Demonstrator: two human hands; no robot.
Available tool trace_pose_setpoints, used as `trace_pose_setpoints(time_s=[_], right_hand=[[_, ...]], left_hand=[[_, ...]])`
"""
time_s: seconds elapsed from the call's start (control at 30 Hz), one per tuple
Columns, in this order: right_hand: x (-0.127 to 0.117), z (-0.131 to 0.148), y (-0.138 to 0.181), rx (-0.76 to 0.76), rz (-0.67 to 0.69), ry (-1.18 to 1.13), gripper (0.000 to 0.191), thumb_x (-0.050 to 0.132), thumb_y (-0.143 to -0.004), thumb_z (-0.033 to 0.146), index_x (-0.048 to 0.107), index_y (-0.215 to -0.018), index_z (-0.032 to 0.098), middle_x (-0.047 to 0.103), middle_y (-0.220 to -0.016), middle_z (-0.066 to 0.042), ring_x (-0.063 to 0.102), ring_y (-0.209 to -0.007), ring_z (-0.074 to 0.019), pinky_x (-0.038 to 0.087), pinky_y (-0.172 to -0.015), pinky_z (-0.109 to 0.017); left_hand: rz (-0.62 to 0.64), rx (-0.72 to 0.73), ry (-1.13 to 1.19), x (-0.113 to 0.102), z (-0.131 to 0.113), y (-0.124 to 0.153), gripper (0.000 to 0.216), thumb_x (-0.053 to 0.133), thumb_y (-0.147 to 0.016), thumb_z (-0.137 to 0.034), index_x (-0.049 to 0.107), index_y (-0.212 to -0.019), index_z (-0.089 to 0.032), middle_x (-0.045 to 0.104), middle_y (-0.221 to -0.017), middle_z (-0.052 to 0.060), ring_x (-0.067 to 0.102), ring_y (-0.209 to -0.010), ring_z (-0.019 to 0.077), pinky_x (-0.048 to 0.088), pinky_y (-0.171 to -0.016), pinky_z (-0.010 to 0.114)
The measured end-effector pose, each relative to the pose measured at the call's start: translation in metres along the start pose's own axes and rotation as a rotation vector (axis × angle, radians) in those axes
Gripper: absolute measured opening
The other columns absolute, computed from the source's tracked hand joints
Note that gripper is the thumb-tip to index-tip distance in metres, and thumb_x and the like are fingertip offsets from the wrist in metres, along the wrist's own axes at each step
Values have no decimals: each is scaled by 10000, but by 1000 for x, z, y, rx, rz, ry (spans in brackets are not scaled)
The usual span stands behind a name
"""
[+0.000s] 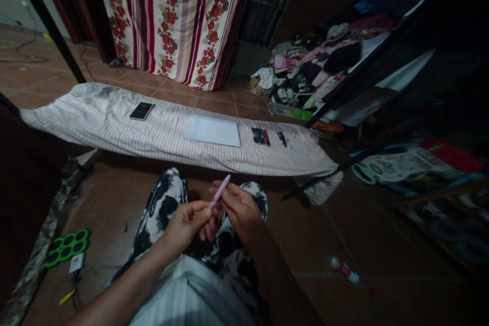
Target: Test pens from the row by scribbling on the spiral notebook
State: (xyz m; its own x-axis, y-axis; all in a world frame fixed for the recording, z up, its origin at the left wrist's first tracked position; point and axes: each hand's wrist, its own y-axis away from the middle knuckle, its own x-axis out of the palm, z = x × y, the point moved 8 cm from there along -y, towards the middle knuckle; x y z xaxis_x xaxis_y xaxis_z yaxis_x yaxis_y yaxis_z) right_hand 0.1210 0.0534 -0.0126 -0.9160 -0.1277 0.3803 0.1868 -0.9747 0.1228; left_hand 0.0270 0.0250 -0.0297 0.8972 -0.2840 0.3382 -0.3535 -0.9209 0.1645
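Note:
A pink pen (219,192) stands tilted between my hands above my black-and-white patterned trousers (164,209). My left hand (185,226) pinches its lower end, and the fingers of my right hand (237,211) grip it higher up. Farther ahead, a striped ironing board (114,132) carries a black smartphone (141,110), a spiral notebook (213,131), a row of dark pens (261,136), and a smaller group of pens (283,138). Neither hand touches the board.
A floral striped curtain (171,15) hangs behind the board. A heap of clothes (313,61) lies at the right. On the tiled floor are a green hexagonal holder (66,247), a fallen bottle (345,269), and a printed play mat (397,165).

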Motion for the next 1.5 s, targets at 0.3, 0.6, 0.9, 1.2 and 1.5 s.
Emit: trace_pose_setpoints(time_s=[0.3, 0.6, 0.9, 1.2, 1.5], right_hand=[[10, 4, 0, -59, 12, -26, 230, 686, -685, 347, 623, -858, 210, 629, -777, 4, 503, -553, -81, 401, -552, -219], [21, -13, -15, 72, -4, -73, 234, 768, -577, 301, 658, -734, 167, 647, -680, 0, 498, -495, -66, 405, -521, -207], [30, -7, -23, 72, 130, -80, 252, 706, -652, 369, 678, -797, 164, 661, -788, -42, 543, -637, -104, 430, -625, -227], [8, -6, -22, 22, 65, -43, 247, 707, -657, 377, 640, -767, 166, 599, -625, 16, 481, -489, -62, 379, -477, -183], [-6, -10, -15, 77, 0, -25, 240, 725, -639, 313, 685, -822, 163, 676, -763, -45, 601, -696, -132, 450, -683, -248]], left_hand=[[25, 12, 7, -1, -4, 2, 390, 599, -712, -490, 588, -784, -107, 567, -518, -13, 514, -419, 90, 357, -404, 189], [-27, 53, 25, -16, -15, -2, 371, 594, -719, -475, 585, -760, -107, 577, -530, -5, 520, -423, 92, 357, -401, 188], [-35, 30, 60, -19, -11, -3, 357, 603, -717, -463, 589, -771, -111, 579, -519, -4, 516, -407, 95, 353, -392, 188], [4, 17, 7, -3, -8, -15, 377, 591, -715, -490, 589, -743, -114, 568, -510, -11, 519, -419, 100, 352, -399, 192], [32, 9, 38, 4, -6, -18, 346, 586, -737, -457, 587, -766, -112, 566, -497, -13, 495, -399, 87, 342, -393, 184]])
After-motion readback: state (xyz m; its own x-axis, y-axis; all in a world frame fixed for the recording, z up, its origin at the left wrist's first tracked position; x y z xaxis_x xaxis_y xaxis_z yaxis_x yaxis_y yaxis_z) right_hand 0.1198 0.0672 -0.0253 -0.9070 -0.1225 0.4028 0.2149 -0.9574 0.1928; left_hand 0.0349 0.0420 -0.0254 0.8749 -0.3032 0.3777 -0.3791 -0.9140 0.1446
